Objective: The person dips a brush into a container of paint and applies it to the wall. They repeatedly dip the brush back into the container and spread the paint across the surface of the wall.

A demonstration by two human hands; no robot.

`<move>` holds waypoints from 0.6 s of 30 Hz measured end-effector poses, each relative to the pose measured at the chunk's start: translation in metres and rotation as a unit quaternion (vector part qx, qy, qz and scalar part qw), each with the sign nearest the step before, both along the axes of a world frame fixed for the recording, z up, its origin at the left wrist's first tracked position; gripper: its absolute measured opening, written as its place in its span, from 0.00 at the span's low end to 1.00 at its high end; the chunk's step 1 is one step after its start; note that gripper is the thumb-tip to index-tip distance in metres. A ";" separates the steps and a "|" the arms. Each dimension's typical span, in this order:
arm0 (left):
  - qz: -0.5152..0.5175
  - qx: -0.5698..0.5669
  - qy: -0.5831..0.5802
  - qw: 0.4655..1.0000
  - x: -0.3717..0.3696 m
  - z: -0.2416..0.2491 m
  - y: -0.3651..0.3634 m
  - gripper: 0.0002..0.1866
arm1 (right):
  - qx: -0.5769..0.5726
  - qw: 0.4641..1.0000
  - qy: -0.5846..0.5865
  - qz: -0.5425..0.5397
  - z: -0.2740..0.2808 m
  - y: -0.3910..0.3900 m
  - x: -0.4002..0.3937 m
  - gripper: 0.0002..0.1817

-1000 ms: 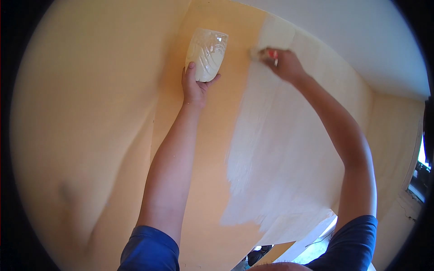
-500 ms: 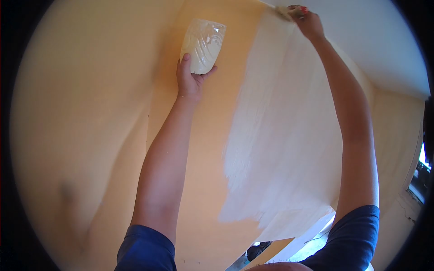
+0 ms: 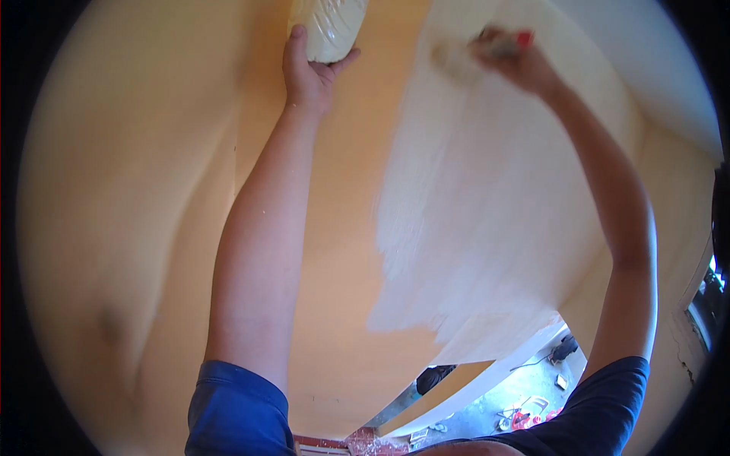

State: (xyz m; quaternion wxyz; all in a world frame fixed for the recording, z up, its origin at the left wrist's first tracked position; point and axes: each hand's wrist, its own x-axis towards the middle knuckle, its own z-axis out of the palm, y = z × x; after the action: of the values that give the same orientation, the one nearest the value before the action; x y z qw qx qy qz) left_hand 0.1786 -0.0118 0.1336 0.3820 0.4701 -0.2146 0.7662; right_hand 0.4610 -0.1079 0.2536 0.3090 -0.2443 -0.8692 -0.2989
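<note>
Near the top of the view, my left hand (image 3: 310, 76) holds a clear plastic container (image 3: 328, 29) of cream-white paint from below, its upper part cut off by the frame edge. My right hand (image 3: 517, 61), raised at the upper right, is closed round a brush (image 3: 456, 61) with a red part on its handle; motion blurs its bristles, which are at the wall. Behind both is an orange-yellow wall (image 3: 342, 266) with a wide whitish painted patch (image 3: 471, 205) on its right part, uneven along its left and lower edges.
The white ceiling (image 3: 654, 68) slopes across the upper right. Low down, an opening shows a floor (image 3: 494, 391) far below with red items (image 3: 523, 419) and a dark object (image 3: 564, 348). A dark-framed window (image 3: 707, 304) stands at the right edge.
The view has tilted down, showing more floor. My right hand and the brush have moved down from the ceiling edge onto the whitish patch. The container sits higher in view, still held.
</note>
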 end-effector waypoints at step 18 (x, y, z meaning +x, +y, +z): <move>0.026 -0.009 0.035 0.999 0.004 0.004 0.005 0.35 | 0.204 0.973 -0.083 0.065 -0.142 -0.026 -0.006 0.14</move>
State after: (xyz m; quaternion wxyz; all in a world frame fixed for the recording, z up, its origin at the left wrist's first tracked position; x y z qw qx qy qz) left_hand 0.1824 -0.0065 0.1380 0.3732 0.4991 -0.1818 0.7606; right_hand 0.4546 -0.1335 0.1118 0.2980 -0.0932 -0.8266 -0.4683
